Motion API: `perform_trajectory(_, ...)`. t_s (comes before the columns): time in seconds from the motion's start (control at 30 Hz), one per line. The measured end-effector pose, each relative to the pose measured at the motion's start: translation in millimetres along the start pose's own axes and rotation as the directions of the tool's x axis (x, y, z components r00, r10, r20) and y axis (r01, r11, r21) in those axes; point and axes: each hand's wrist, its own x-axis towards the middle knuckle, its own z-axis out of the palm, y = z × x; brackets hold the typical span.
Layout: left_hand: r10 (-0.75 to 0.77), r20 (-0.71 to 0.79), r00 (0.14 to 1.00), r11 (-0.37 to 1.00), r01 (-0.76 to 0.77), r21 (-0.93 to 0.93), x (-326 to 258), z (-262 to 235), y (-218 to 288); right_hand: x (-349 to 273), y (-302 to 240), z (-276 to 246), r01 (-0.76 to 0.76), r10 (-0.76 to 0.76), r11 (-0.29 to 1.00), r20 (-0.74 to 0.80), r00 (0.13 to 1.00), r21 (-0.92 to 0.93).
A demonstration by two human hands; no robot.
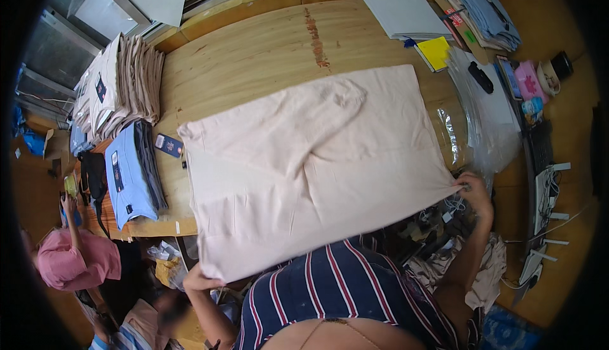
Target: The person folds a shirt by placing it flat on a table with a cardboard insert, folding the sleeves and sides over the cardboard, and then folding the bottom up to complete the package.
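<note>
A pale pink garment (304, 166) lies spread flat on the wooden table (254, 52), one sleeve folded across its middle. My left hand (198, 280) grips its near left corner, partly hidden under the cloth edge. My right hand (474, 188) pinches the near right corner and pulls the fabric taut. My striped shirt fills the lower middle of the view.
Stacks of folded beige (124, 83) and blue garments (130, 172) stand at the table's left. Clear plastic bags (485, 121), a yellow pad (434, 52), folded cloth and papers lie at the right. A person in pink (76, 258) sits at lower left.
</note>
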Motion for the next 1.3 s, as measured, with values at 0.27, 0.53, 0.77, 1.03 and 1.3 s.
perform_trajectory(0.27,0.39,-0.574,0.72,0.821,-0.555,-0.138,73.4,-43.1,40.4,109.1,-27.8,-6.3,0.295,-0.02,0.712,-0.401,0.916,0.637)
perform_trajectory(0.53,0.171,-0.448,0.878,0.77,-0.402,-0.495,194.5,-90.6,56.2,257.2,15.2,79.2,-0.038,0.135,0.976,-0.463,0.876,0.212)
perform_trajectory(0.77,0.838,-0.514,0.181,0.517,0.035,0.855,203.4,-5.4,101.7,225.8,-17.9,68.8,-0.138,0.132,0.99,-0.479,0.868,0.023)
perform_trajectory(1.03,0.581,0.331,0.744,-0.048,-0.374,0.926,286.7,141.4,106.0,164.4,-71.5,104.5,0.17,-0.458,0.769,-0.347,0.818,-0.616)
perform_trajectory(1.3,0.785,-0.135,0.604,0.342,-0.242,0.908,201.3,81.2,105.3,145.2,-152.1,128.0,0.219,-0.397,0.747,-0.158,0.904,-0.628)
